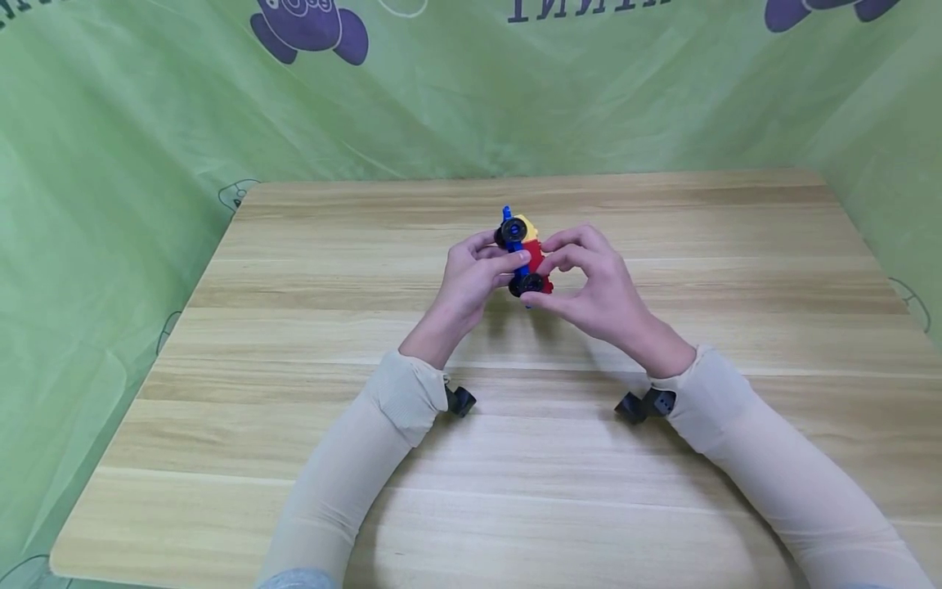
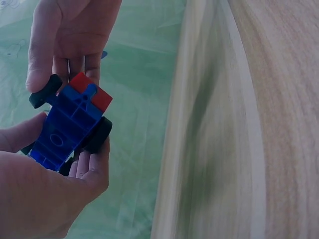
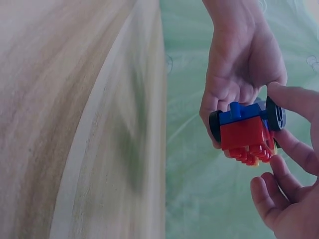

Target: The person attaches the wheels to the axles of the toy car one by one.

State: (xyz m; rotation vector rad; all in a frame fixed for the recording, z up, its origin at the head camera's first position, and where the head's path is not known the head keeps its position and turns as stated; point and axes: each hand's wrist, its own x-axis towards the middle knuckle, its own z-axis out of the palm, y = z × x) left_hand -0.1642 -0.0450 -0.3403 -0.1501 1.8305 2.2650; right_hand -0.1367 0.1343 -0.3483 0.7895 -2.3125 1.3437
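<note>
A small toy car (image 1: 534, 255) made of building bricks is held above the table, tilted on its side between both hands. Its blue base (image 2: 75, 119) has black wheels, and a red brick (image 3: 243, 134) with studs sits on it; a yellow brick (image 1: 527, 227) shows at the far end. The left hand (image 1: 471, 274) grips the car by its base, thumb across the blue side. With thumb and fingertips the right hand (image 1: 599, 286) pinches the near end, around a black wheel (image 3: 275, 114). Its other fingers are bent beside the red brick.
A wood-grain table (image 1: 294, 327) lies under both forearms. Green printed cloth (image 1: 471, 106) hangs behind it and along the sides. Small black cameras (image 1: 461, 402) are strapped at the cuffs of the beige sleeves (image 1: 368, 442).
</note>
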